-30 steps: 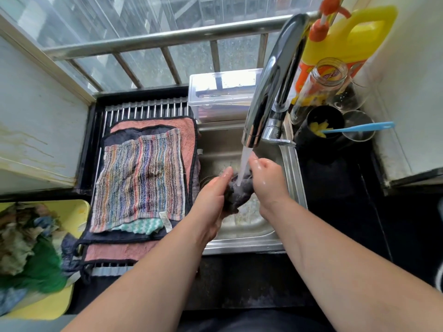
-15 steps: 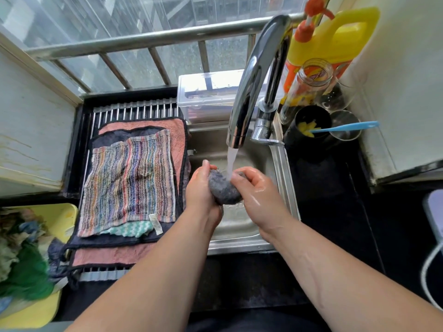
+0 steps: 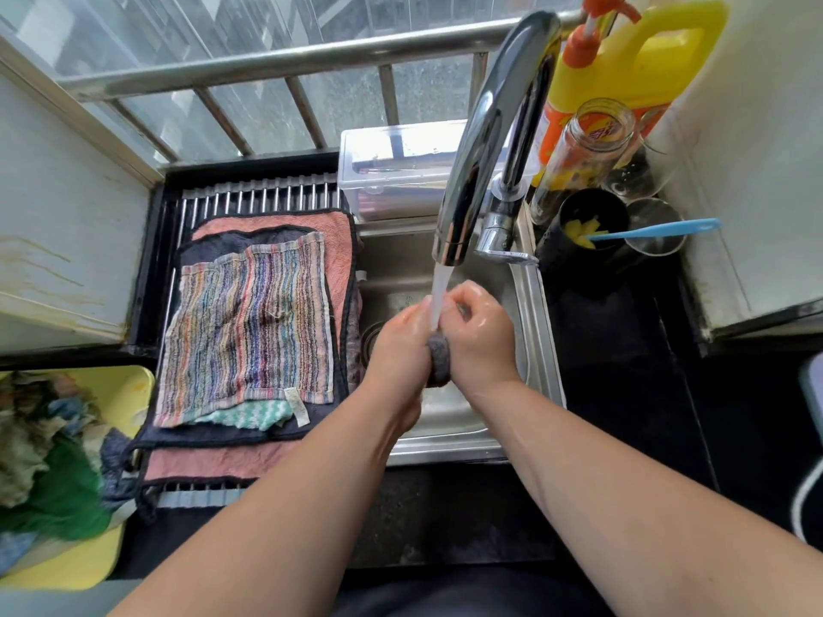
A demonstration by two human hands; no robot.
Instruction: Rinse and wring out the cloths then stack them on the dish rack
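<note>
A small grey cloth [image 3: 439, 360] is bunched into a tight wad between my left hand [image 3: 398, 345] and my right hand [image 3: 478, 338], both gripping it over the steel sink [image 3: 536, 340]. Water runs from the chrome tap [image 3: 485, 140] onto my fingers and the cloth. Most of the cloth is hidden inside my fists. On the dish rack [image 3: 262, 198] to the left lies a flat stack of cloths: a striped cloth [image 3: 249, 327] on top, a teal one, a dark one and a pink cloth [image 3: 276, 222] beneath.
A yellow tub [image 3: 89, 563] at lower left holds several crumpled cloths. A clear plastic box [image 3: 392, 167] stands behind the sink. Right of the tap are a yellow detergent jug [image 3: 641, 55], a glass jar [image 3: 583, 149], a black cup with a blue-handled brush [image 3: 659, 228] and glasses.
My hands have closed tighter together round the grey cloth, squeezing it into a narrow wad. The water keeps running; the stack on the rack is unchanged.
</note>
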